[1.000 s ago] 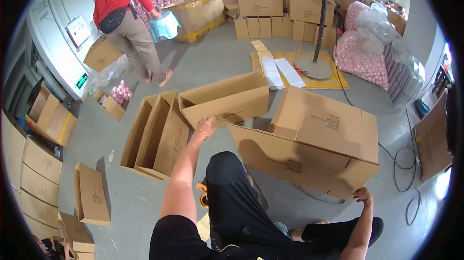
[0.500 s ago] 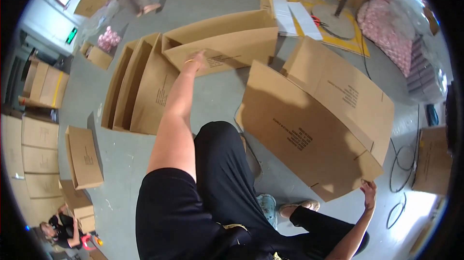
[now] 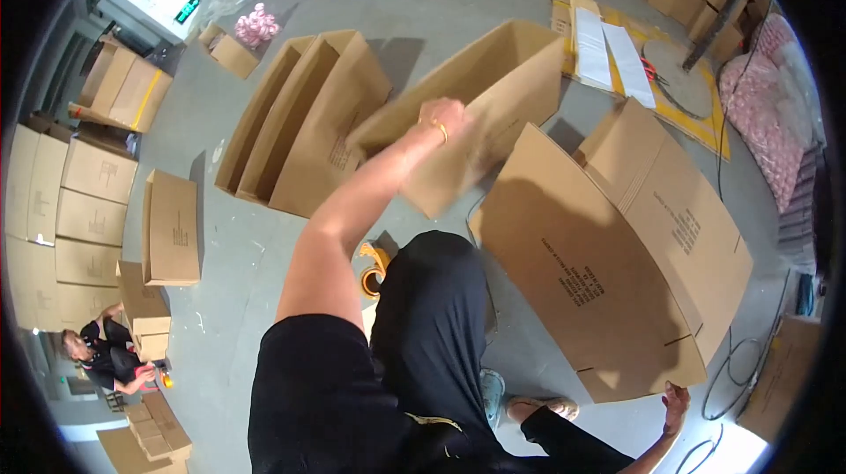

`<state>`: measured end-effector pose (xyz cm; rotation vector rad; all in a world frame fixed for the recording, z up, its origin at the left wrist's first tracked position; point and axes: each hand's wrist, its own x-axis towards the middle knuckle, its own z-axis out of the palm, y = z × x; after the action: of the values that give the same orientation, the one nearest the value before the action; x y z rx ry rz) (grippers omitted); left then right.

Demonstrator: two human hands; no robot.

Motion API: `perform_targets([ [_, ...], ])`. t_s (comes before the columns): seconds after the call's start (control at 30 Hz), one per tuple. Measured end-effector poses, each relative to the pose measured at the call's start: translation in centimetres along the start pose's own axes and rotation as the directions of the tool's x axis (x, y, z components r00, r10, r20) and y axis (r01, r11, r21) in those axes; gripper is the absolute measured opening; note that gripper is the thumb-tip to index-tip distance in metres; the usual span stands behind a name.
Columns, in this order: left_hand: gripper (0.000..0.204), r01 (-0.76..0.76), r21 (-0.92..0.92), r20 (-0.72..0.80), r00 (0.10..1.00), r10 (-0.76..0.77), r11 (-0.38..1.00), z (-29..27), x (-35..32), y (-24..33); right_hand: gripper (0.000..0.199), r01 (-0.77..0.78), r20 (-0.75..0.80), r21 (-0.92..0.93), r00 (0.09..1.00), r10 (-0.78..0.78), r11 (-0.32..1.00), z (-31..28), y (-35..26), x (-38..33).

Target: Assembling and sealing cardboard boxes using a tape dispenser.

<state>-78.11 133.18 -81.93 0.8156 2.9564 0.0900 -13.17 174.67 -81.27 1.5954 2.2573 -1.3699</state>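
Note:
My left hand [image 3: 445, 118] is closed over the near top edge of an open, narrow cardboard box [image 3: 520, 95], which is blurred and tilted. At the lower right, the fingers of my right hand [image 3: 676, 405] pinch the near corner of a large, partly unfolded cardboard carton [image 3: 586, 285]. That carton leans on its side with its flaps spread. Left of the narrow box, several similar open boxes [image 3: 326, 122] stand close together in a row. An orange tape dispenser [image 3: 374, 273] lies on the floor beside my knee.
A single box [image 3: 173, 227] stands at the left, near a seated person [image 3: 110, 355]. Stacked cartons [image 3: 92, 218] line the left wall. Ahead are white sheets [image 3: 608, 51] on yellow-edged cardboard and a pole [image 3: 718, 20]. A cable [image 3: 745, 359] coils at right, below bagged pink material [image 3: 771, 113].
The narrow box has swung away from the row, turning and tilting in my left hand. My view has shifted left, and the tape dispenser now shows. My right hand keeps the carton's corner.

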Motion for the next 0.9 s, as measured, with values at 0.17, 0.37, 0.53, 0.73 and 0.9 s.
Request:
perform_targets([
  [0.17, 0.033, 0.246, 0.039, -0.054, 0.968, -0.244, 0.968, 0.0, -7.7, -5.9, 0.054, -0.008, 0.035, -0.071, 0.999, 0.011, 0.997, 0.0, 0.0, 1.4],
  [0.37, 0.035, 0.586, 0.228, -0.115, 0.81, -0.576, 0.778, 2.2, -10.7, -23.8, 0.043, 0.123, 0.054, 0.018, 0.991, -0.124, 0.992, 2.7, 1.1, 4.3],
  [0.53, 0.081, 0.398, 0.058, -0.223, 0.899, -0.377, 0.916, 0.3, -8.8, -12.2, 0.022, 0.302, -0.146, -0.076, 0.939, -0.311, 0.95, 2.5, -1.0, 0.0],
  [0.73, 0.09, -0.464, -0.377, 0.017, 0.862, 0.507, 0.801, -10.9, -10.4, 4.7, 0.019, 0.462, -0.029, -0.107, 0.883, -0.468, 0.88, 3.3, -4.5, -2.4],
  [0.9, 0.063, -0.655, -0.562, 0.382, 0.335, 0.861, 0.505, -8.8, -13.5, 17.1, 0.029, 0.414, -0.155, 0.061, 0.903, -0.401, 0.908, 1.1, 0.5, -3.6],
])
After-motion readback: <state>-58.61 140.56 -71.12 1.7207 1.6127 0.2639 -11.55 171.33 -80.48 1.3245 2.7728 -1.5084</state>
